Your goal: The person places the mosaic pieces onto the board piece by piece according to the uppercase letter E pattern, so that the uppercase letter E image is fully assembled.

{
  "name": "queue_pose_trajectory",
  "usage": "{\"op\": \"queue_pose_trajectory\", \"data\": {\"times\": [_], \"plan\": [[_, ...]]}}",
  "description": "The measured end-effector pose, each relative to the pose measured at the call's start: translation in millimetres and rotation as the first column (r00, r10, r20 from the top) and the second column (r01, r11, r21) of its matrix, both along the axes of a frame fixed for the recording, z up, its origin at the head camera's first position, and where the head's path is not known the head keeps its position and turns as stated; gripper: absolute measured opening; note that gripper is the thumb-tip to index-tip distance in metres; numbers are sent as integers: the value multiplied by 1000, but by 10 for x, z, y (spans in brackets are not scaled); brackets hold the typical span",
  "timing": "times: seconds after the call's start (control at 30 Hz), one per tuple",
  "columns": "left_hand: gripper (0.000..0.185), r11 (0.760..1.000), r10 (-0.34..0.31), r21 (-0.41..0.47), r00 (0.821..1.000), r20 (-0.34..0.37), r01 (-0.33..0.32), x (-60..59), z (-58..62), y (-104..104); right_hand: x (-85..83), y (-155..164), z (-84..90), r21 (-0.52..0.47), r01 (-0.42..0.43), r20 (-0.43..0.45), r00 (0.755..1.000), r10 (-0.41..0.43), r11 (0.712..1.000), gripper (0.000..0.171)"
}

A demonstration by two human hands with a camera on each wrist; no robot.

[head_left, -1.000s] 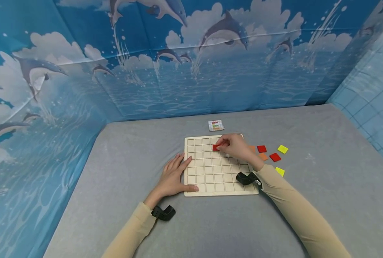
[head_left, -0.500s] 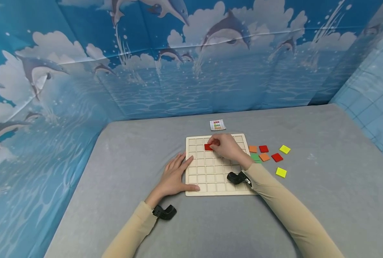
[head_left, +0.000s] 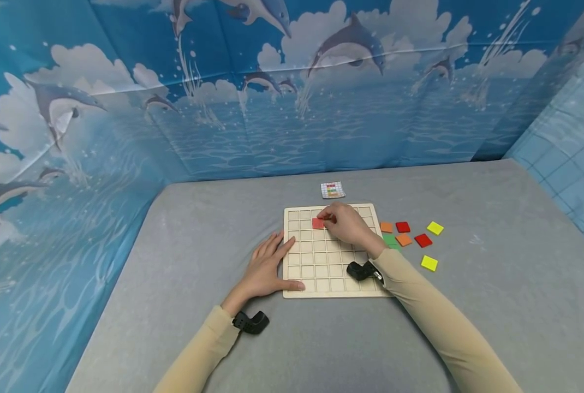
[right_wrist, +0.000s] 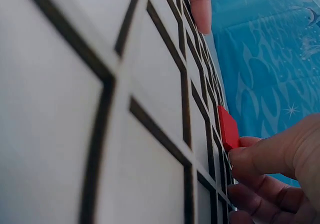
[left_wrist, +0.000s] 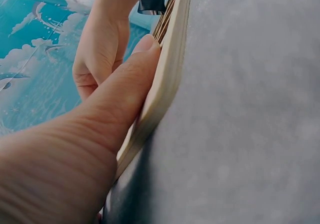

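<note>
One red square [head_left: 317, 224], wooden board [head_left: 321, 271]

The held tile [head_left: 317, 224] is red, the gridded board [head_left: 321, 271] cream, tabletop [head_left: 203, 229] grey and dolphin-print backdrop [head_left: 272, 131] blue.

Matt pale-wood gridded board [head_left: 321, 271], smooth red square tile [head_left: 317, 224] on it, matt grey cloth [head_left: 213, 229] beneath, creased blue dolphin-print fabric [head_left: 272, 142] behind

- The board [head_left: 320, 271] lies on the table [head_left: 208, 226].
- The card [head_left: 333, 190] lies between it and the table's far edge.
- One tile [head_left: 317, 224] is in the right hand [head_left: 348, 222], near the board's far edge.
- Loose tiles [head_left: 404, 240] lie right of the board.
- The left hand [head_left: 265, 268] rests on the board's left edge.
</note>
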State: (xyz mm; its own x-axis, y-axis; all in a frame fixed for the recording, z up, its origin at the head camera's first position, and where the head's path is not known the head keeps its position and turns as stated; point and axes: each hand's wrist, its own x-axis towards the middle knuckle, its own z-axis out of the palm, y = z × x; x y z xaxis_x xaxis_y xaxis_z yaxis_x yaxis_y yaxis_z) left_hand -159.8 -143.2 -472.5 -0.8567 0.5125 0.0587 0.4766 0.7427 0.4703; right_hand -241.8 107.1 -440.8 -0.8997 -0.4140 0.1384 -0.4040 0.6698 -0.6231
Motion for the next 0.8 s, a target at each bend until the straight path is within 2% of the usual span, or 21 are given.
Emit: {"op": "queue_pose_trajectory", "data": {"times": [0.33, 0.8], "plan": [[104, 1000, -4, -5, 1000, 14, 4, -6, 12, 21, 0, 51, -29, -9, -3, 25, 1000, 3, 1000, 19], [104, 1000, 9, 7, 1000, 17, -9, 14, 19, 6, 193, 330, 73, -111, -111, 27, 993, 114, 988, 21]]}}
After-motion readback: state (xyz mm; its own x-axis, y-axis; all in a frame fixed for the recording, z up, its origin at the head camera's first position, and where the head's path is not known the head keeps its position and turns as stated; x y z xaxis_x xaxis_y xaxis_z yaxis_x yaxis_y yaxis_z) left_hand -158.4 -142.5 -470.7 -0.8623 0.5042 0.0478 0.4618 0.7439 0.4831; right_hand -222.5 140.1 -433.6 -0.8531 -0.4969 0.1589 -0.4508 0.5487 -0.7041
